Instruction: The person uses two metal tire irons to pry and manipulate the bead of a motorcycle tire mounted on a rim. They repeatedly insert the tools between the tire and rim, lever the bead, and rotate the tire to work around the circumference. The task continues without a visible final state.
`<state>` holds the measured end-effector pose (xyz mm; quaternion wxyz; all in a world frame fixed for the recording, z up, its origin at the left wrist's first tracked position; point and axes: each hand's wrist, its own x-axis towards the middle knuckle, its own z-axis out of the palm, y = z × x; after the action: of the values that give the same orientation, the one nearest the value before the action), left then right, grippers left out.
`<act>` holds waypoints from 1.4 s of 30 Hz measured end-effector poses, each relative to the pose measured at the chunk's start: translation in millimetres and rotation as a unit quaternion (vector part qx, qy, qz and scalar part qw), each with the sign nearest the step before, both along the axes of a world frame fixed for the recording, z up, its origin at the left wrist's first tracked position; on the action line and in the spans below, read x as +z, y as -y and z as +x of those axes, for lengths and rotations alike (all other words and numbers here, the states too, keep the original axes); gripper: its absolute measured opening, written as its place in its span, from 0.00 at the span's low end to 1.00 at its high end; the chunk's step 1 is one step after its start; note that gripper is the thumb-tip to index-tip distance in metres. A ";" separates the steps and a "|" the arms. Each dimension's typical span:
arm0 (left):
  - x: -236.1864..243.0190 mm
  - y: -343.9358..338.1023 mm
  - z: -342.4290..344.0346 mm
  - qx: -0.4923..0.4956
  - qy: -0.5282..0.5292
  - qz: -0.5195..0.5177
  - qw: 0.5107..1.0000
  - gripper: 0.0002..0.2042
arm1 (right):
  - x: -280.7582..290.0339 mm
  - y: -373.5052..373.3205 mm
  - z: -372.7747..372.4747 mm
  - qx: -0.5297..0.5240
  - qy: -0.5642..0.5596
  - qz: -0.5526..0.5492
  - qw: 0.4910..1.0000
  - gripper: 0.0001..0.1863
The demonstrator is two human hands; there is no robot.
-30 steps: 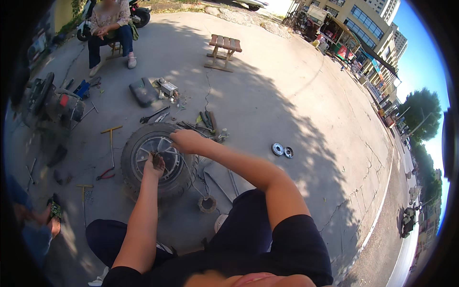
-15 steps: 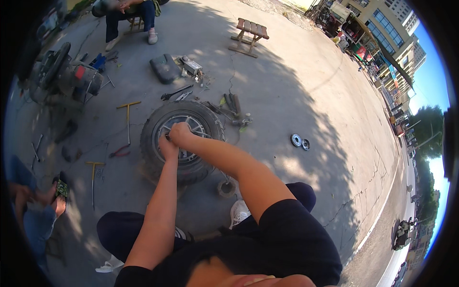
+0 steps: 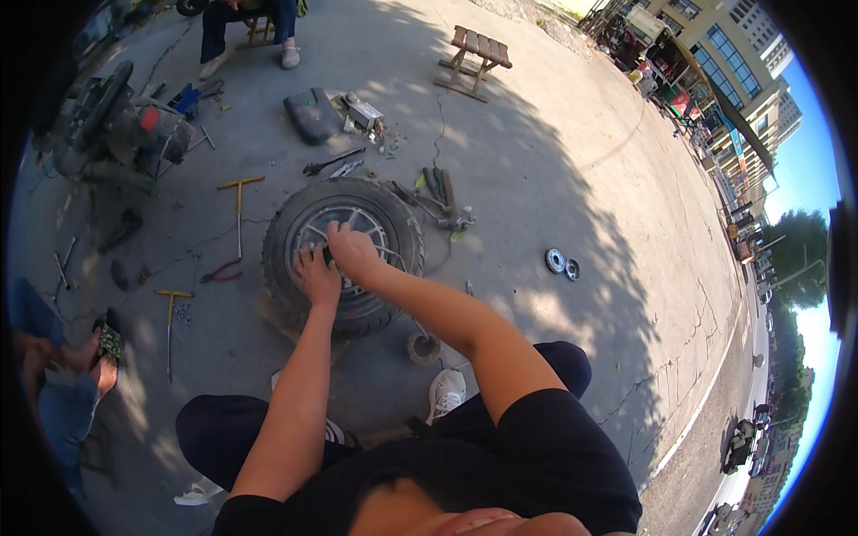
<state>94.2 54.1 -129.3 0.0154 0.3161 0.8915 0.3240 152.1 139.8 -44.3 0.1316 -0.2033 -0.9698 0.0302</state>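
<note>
A wheel with a thick black tyre (image 3: 284, 246) and a silver spoked hub lies flat on the ground in front of me. Over the hub, my left hand (image 3: 318, 275) rests with its fingers spread on the metal and holds nothing I can see. Close beside it, my right hand (image 3: 356, 254) is bent over the hub centre, its fingers curled round something small that they hide. A small dark piece (image 3: 327, 256) shows between the two hands; what it is cannot be made out. A cable runs from the wheel toward a ring-shaped part (image 3: 423, 347) near my shoe.
Yellow T-handle wrenches (image 3: 239, 214), red-handled pliers (image 3: 222, 272) and a dark wrench (image 3: 329, 162) lie around the wheel. Beyond are a black seat (image 3: 313, 116) and a wooden stool (image 3: 474, 62). Two round metal parts (image 3: 555, 261) lie right. Other people sit left.
My left hand's fingers have spread out over the hub, where they were closed near its centre. My right hand has shifted slightly right and stays beside the left.
</note>
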 end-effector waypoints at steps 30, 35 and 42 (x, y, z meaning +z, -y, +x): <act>-15.9 -4.9 2.2 0.050 -0.037 0.007 0.998 0.21 | 52.5 -77.8 -19.3 -0.088 0.376 -0.495 0.779 0.22; -17.1 -6.0 4.2 0.053 -0.032 0.013 0.998 0.22 | 64.9 -84.1 -17.6 -0.103 0.391 -0.548 0.733 0.24; -16.3 -5.0 6.1 0.054 -0.043 0.008 0.998 0.22 | 23.1 -56.8 -48.4 0.088 0.419 -0.122 0.896 0.24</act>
<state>100.3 59.1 -145.6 -0.0433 0.2813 0.9046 0.3174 103.7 196.6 -21.2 -0.3158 -0.1257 -0.9377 0.0715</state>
